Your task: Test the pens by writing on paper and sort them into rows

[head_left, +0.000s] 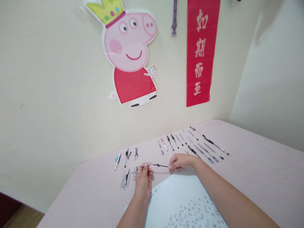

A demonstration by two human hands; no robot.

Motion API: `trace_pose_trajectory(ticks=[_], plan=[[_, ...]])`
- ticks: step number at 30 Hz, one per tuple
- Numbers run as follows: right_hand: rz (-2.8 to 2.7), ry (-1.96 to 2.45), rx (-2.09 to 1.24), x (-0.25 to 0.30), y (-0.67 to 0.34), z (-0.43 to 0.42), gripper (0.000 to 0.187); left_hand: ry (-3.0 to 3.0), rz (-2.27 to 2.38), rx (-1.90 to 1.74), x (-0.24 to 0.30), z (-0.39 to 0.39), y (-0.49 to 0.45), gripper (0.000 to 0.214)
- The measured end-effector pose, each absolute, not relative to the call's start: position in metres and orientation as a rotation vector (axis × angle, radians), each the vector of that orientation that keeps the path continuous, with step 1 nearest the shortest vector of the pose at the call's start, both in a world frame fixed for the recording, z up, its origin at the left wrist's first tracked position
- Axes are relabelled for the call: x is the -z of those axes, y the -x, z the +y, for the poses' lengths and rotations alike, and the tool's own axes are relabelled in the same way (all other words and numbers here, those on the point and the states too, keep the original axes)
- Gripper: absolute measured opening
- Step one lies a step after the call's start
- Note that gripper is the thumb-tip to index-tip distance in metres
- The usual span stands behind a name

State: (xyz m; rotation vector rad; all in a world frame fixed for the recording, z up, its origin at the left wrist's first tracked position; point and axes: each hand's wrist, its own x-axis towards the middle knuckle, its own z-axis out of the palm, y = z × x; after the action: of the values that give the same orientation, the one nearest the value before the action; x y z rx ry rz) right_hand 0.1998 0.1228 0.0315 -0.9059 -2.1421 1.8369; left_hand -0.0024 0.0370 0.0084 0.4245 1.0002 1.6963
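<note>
My left hand (143,174) pinches the left end of a thin dark rod (161,165) with a small bulge near its middle. At the rod's other end, the fingers of my right hand (178,162) are closed, and the rod runs into them just above the table. Whether it is a pen refill or another pen part is too small to tell. Several pen parts lie beside my left hand, among them a clear pen with a dark part (126,179). Sheets of paper (175,190) with handwriting lie below both hands, partly under my forearms.
Several pens and thin refills lie in rows at the back right, including a red-and-white pen (164,144) and a black pen (194,151). A light blue and white pen (117,161) lies at the left. The pale pink table (90,193) meets the wall (59,95) behind.
</note>
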Motion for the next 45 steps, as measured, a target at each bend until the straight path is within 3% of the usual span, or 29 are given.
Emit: trace_pose_trajectory(ticks=[16, 31, 45], plan=[[-2.148, 0.829, -1.797, -0.029, -0.194, 0.125, 0.035, -0.543, 1.049, -1.624, -0.010, 0.034, -0.002, 0.031], [-1.812, 0.540, -2.111, -0.037, -0.170, 0.107, 0.053, -0.689, 0.818, -1.303, -0.018, 0.024, -0.011, 0.026], [-1.729, 0.602, -2.113, -0.034, -0.166, 0.105, 0.053, -0.672, 0.806, -1.328, -0.016, 0.026, -0.010, 0.026]])
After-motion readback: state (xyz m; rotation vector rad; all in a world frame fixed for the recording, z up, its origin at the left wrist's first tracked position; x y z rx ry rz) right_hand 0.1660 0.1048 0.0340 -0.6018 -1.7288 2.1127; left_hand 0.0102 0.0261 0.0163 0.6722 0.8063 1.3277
